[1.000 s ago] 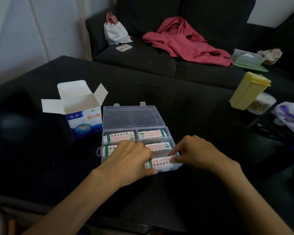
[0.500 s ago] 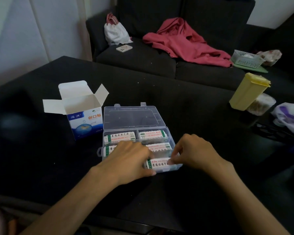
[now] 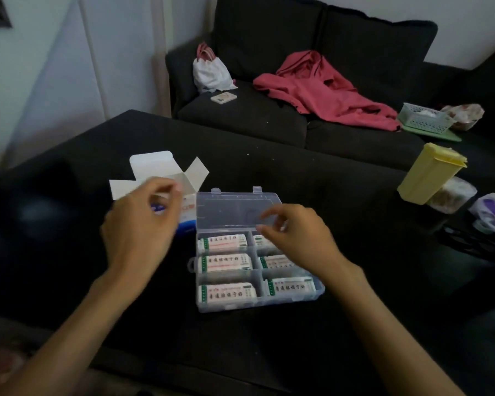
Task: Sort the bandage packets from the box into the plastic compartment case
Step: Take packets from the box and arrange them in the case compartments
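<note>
Both hands up, holding nothing: left hand (image 3: 139,224) w/ loosely curled grip over open bandage box (image 3: 169,178), right hand (image 3: 295,232) same over clear compartment case (image 3: 292,300) on tabletop (image 3: 297,178). Bandage packets (image 3: 226,292) fill all six compartments.

One clear plastic compartment case (image 3: 242,212) lay open on the worktop (image 3: 312,178), with six compartments in two columns of three. Six bandage packets (image 3: 225,263) showed, one per compartment. One opened cardboard box (image 3: 166,172) stood beside it. Two hands were in view, the left hand (image 3: 139,227) and the right hand (image 3: 297,238).
</note>
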Demonstrator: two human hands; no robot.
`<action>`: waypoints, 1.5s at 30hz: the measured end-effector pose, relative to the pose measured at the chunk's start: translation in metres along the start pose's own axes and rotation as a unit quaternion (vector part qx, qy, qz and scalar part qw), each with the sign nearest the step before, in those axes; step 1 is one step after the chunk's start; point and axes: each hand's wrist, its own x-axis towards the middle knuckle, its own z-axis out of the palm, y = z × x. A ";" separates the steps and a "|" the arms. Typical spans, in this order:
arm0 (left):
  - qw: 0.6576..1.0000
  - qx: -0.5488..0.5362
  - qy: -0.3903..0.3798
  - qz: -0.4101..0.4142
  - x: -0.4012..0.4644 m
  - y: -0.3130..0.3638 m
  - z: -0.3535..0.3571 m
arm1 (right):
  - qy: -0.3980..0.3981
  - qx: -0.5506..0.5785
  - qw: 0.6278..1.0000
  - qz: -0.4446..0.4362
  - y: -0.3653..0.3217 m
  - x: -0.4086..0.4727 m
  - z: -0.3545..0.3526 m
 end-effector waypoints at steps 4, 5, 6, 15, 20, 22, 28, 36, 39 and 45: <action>0.995 0.034 0.059 -0.074 0.020 -0.042 -0.014 | 0.047 -0.019 0.993 -0.107 -0.050 0.021 0.025; 0.994 0.031 0.044 -0.100 0.023 -0.052 -0.014 | 0.060 -0.034 0.988 -0.135 -0.061 0.028 0.031; 0.991 0.018 0.023 -0.128 0.026 -0.061 -0.012 | 0.064 -0.048 0.985 -0.154 -0.070 0.034 0.037; 0.911 -0.271 -0.078 -0.300 0.031 -0.064 -0.009 | 0.115 -0.055 0.965 -0.229 -0.072 0.037 0.063; 0.929 -0.250 -0.104 -0.253 0.026 -0.063 -0.013 | 0.102 -0.066 0.948 -0.294 -0.059 0.018 0.063; 0.938 -0.229 -0.120 -0.231 0.027 -0.066 -0.018 | 0.055 -0.074 0.952 -0.290 -0.059 0.015 0.063; 0.962 -0.191 -0.125 -0.150 0.022 -0.072 -0.018 | 0.052 -0.033 0.967 -0.248 -0.072 0.014 0.062; 0.967 -0.153 -0.132 -0.153 0.025 -0.075 -0.017 | -0.093 -0.053 0.974 -0.200 -0.106 0.049 0.065; 0.959 -0.189 -0.122 -0.174 0.026 -0.072 -0.016 | -0.155 -0.077 0.973 -0.155 -0.119 0.067 0.074; 0.962 -0.179 -0.113 -0.170 0.027 -0.070 -0.016 | -0.218 -0.065 0.969 -0.093 -0.128 0.084 0.086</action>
